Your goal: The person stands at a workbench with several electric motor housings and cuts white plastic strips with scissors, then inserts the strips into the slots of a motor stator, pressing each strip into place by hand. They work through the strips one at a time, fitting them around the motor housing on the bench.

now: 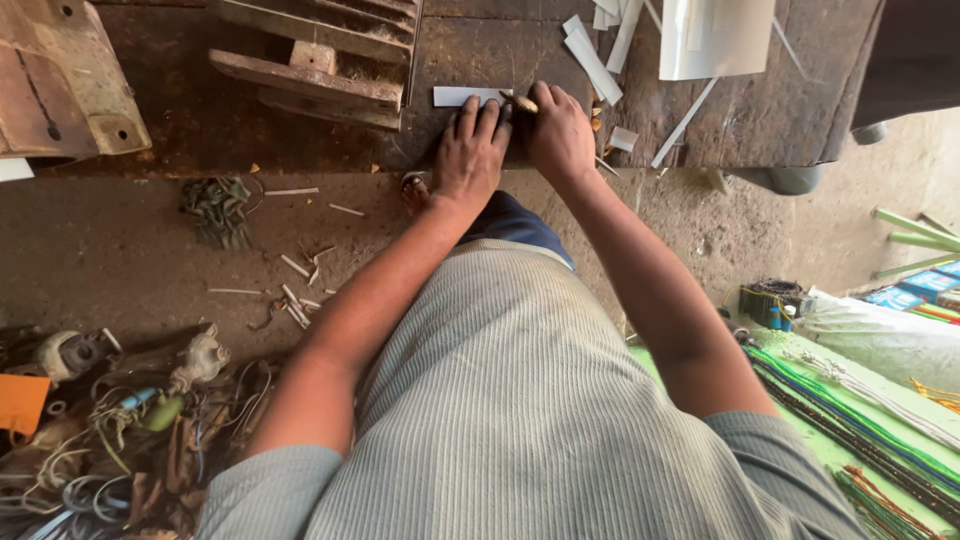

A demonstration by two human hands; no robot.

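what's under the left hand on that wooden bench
The left hand presses flat on a white strip lying on the wooden bench. Only the strip's left end shows; the rest is covered by both hands.

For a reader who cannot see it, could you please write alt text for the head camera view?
Seen from above, a person's left hand presses a white strip flat on a worn wooden bench, while the right hand holds a small tool against it. More white strips lie on the bench, and offcuts litter the dirt floor.
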